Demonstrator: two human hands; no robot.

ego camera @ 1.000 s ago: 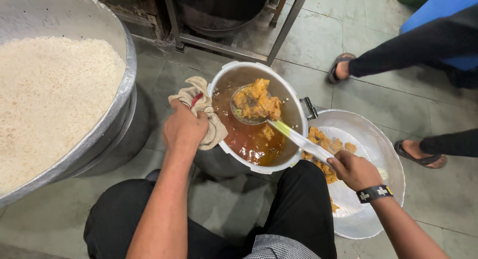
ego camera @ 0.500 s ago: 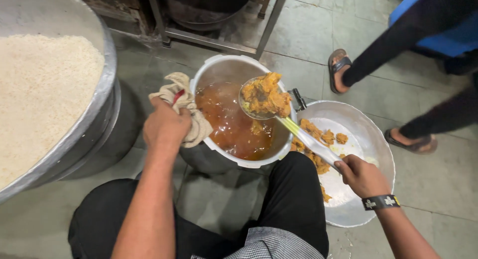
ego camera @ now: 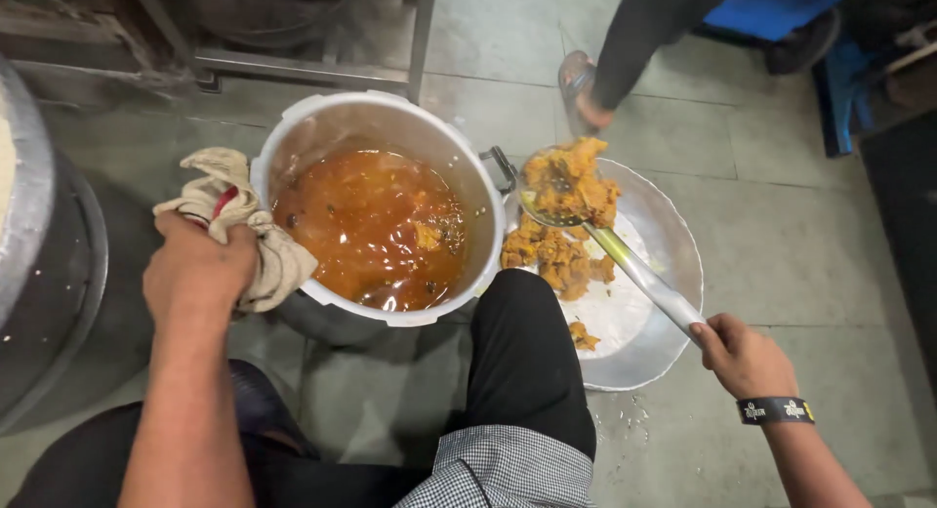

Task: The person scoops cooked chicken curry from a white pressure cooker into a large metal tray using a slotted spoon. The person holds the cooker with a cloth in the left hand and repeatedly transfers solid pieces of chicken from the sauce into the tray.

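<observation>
At the far left edge we see the curved wall of a large metal vessel (ego camera: 39,274), standing apart from the rest. Just to its right our left hand (ego camera: 198,274) is closed tight on a crumpled beige cloth (ego camera: 244,225), pressing it against the left rim of a big white pot (ego camera: 390,113) that sits tilted on the tiled floor between our knees. The pot holds an orange-brown gravy (ego camera: 366,225) with a few pieces floating near its right side, and a dark handle sticks out at its right rim. Our black-trousered right leg (ego camera: 522,362) runs up from the bottom of the view and ends against the pot's lower right edge, with a checked apron hem lying across it. Further right lies a shallow steel pan (ego camera: 673,264), touching or just beside the pot, with a heap of yellowish cooked pieces (ego camera: 551,259) on its left half and one small scrap nearer to us. Above the pan's upper left part hangs a metal ladle (ego camera: 634,269), its bowl loaded with more of the same pieces, its long handle slanting down to our right hand (ego camera: 747,357), whose fingers are wrapped shut around the handle's end; a dark wristband sits on that wrist. Behind the pan, another person's sandalled foot (ego camera: 581,88) stands on the floor.
</observation>
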